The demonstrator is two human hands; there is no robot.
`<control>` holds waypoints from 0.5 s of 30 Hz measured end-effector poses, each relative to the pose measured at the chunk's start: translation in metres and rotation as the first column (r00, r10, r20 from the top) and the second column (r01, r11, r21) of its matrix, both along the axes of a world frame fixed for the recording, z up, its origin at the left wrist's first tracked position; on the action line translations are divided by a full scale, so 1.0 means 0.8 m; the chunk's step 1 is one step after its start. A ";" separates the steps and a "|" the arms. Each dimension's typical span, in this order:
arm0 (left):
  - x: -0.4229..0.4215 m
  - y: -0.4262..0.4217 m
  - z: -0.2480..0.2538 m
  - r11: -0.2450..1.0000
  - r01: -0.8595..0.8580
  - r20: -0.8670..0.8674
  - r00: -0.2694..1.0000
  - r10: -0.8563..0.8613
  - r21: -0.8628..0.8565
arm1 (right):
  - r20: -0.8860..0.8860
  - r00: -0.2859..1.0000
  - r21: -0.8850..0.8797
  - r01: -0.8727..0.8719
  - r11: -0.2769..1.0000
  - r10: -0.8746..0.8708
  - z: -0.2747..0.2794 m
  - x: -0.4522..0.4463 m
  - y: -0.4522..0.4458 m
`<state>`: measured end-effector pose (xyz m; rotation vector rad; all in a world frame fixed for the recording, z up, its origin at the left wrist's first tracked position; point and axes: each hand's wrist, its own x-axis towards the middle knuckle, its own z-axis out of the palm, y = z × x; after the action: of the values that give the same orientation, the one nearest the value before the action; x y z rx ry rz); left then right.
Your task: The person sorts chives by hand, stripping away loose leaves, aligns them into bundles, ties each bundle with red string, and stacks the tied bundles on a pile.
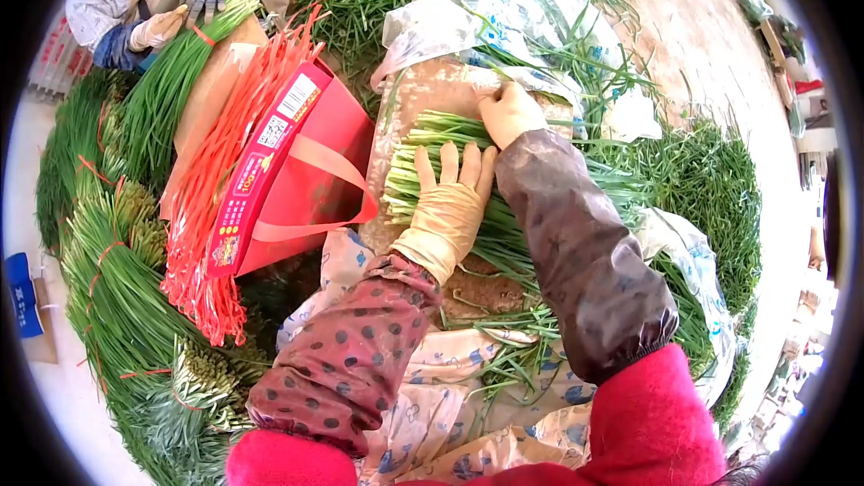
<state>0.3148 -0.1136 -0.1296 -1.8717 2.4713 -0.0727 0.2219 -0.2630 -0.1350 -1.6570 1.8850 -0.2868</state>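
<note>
A loose bunch of garlic chives (513,234) lies across a worn, dirt-marked board (459,81), pale stem ends to the left. My left hand (445,207), in a cream glove, rests on the bunch near those ends with its fingers stretched out and spread. At the far side of the bunch is my right hand (510,115), gloved too. Its fingers are curled in and point down; whatever is between them is hidden. Left of the board stands a red bag (315,189) with red tie strips (216,198) draped along its side.
Tied chive bundles (117,279) are piled at the left. Clear plastic sheeting (513,0) covers the board's far end. Loose chives (702,180) heap up on the right. At the upper left, a co-worker's gloved hands (180,13) hold a tied bundle. Patterned cloth (432,396) lies over my lap.
</note>
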 end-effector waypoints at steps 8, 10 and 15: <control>0.000 -0.001 -0.004 0.998 0.007 0.008 1.000 -0.008 0.058 | -0.342 0.894 -0.182 -0.366 0.913 0.290 -0.016 0.008 0.004; 0.000 -0.001 -0.004 0.999 0.013 0.008 1.000 -0.014 0.051 | -0.242 0.932 -0.112 -0.303 0.946 0.270 0.000 0.006 0.008; 0.003 -0.003 0.001 1.000 0.018 -0.067 0.998 -0.018 0.001 | 0.031 0.998 -0.071 -0.056 0.996 0.058 -0.006 -0.013 0.005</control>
<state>0.3169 -0.1159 -0.1292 -1.8817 2.5307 -0.0081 0.2114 -0.2590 -0.1396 -1.7388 1.8186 -0.3586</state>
